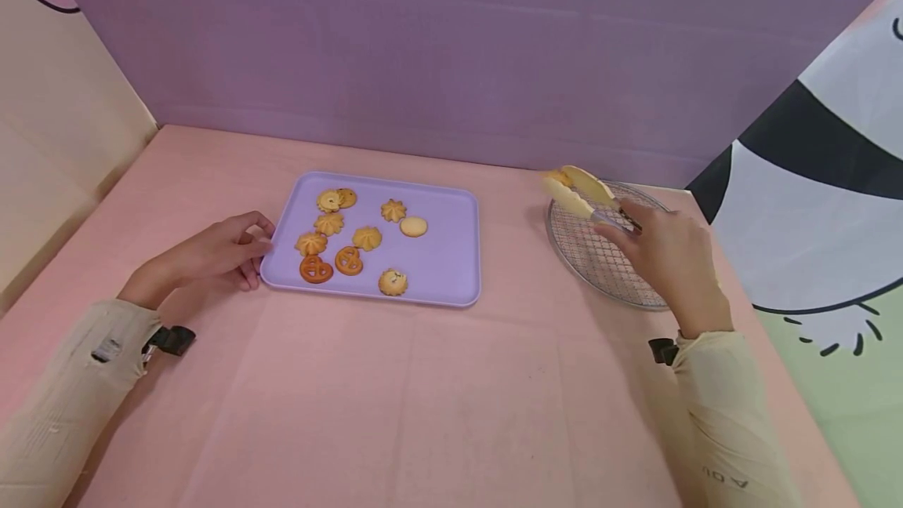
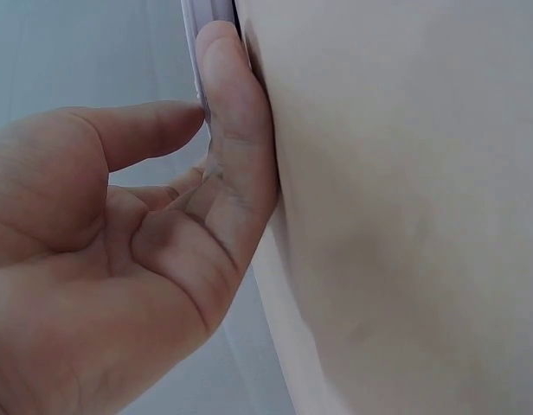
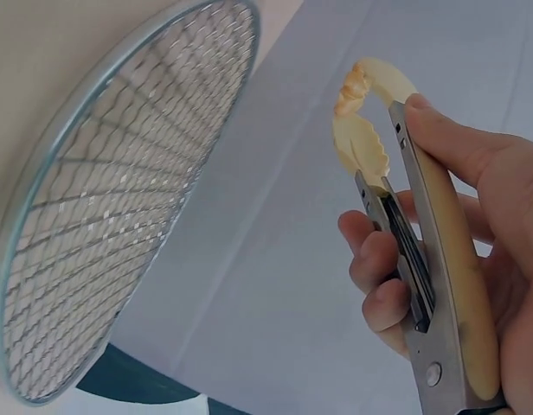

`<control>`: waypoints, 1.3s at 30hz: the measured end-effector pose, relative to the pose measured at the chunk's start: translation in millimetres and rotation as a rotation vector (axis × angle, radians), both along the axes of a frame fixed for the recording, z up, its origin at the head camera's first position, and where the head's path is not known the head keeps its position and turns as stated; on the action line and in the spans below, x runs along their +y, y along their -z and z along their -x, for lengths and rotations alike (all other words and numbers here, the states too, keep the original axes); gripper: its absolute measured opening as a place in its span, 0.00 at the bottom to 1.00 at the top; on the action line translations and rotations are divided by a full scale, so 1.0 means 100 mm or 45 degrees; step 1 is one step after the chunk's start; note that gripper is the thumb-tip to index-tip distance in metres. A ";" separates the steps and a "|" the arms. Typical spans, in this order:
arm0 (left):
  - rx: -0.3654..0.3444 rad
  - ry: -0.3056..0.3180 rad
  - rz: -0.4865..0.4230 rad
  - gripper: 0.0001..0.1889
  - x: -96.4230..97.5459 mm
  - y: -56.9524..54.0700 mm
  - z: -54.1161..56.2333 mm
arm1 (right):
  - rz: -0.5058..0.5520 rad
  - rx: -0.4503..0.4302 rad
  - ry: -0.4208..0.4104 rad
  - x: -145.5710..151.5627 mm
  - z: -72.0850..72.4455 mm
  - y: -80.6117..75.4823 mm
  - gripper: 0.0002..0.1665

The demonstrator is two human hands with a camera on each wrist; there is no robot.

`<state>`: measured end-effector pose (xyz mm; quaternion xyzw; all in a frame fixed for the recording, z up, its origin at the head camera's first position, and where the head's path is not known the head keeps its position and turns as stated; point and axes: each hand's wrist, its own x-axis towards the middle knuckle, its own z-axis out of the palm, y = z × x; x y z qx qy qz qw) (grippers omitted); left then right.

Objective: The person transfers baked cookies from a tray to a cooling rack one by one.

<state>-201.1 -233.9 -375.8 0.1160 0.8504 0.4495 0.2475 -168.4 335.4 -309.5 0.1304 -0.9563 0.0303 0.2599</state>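
Observation:
My left hand [image 1: 212, 251] grips the left rim of a lilac tray [image 1: 447, 257], thumb and fingertips at its edge in the left wrist view. On the tray lie several cookies, among them flower-shaped ones, a plain round cookie [image 1: 413, 226] and two pretzel-shaped ones, such as the front pretzel [image 1: 316, 269]. In my right hand [image 1: 670, 253] is a pair of tongs [image 3: 452, 259] with cream-coloured tips. A golden cookie [image 3: 353, 91] is caught between the tips, partly hidden by them. Tongs and cookie are raised over the left back part of a round wire rack [image 1: 600, 265].
The pink tabletop [image 1: 451, 398] stretches in front of the tray and between tray and rack. A purple wall [image 1: 451, 53] rises behind. On the right stands a panel [image 1: 811, 218] with a cartoon drawing, close to the rack.

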 end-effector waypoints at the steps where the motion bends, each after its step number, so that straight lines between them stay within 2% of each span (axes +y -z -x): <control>1: 0.003 0.006 -0.005 0.18 -0.01 0.03 0.02 | -0.004 0.012 0.003 0.00 0.01 0.02 0.26; 9: 0.010 -0.002 0.017 0.18 -0.01 0.02 0.02 | 0.024 -0.127 0.124 0.12 0.06 0.07 0.31; 16: 0.022 0.009 0.003 0.19 -0.01 0.02 0.02 | 0.019 -0.133 0.183 0.30 0.11 0.14 0.27; 22: 0.013 0.008 0.019 0.18 -0.01 0.03 0.02 | 0.077 -0.259 0.285 0.39 0.14 0.20 0.28; 33: 0.019 0.007 0.006 0.18 0.00 0.03 0.01 | 0.073 -0.358 0.356 0.52 0.17 0.29 0.36; 39: 0.016 0.010 0.024 0.18 -0.01 0.03 0.02 | 0.071 -0.349 0.361 0.56 0.18 0.33 0.34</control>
